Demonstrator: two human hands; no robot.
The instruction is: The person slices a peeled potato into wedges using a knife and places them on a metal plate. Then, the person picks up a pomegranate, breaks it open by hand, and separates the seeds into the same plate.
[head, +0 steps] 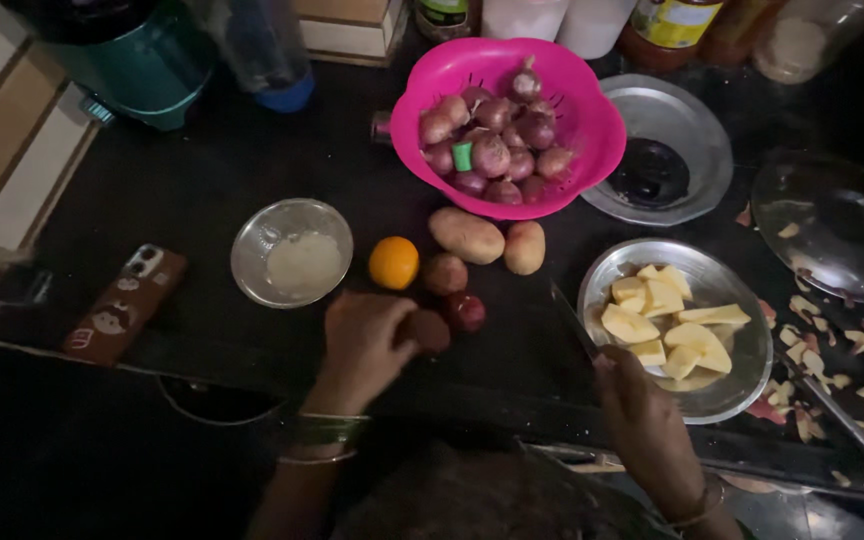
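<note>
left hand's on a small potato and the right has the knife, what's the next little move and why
Probably lift the small dark potato from the counter and bring it toward the knife. The left hand already grips it, the right hand holds the blade apart from it, and the steel plate holds cut pieces.

a dark, almost black counter [222, 170] fills the scene, dimly lit, with the light falling mostly on its middle and right part. along the far edge stand jars and bottles [667, 25] and a teal appliance base [137, 60] at far left. to the left of the counter runs a wall of pale tiles [12, 150] with dark joints. the near edge of the counter drops into deep shadow, where a thin cable [212, 415] loops.
</note>
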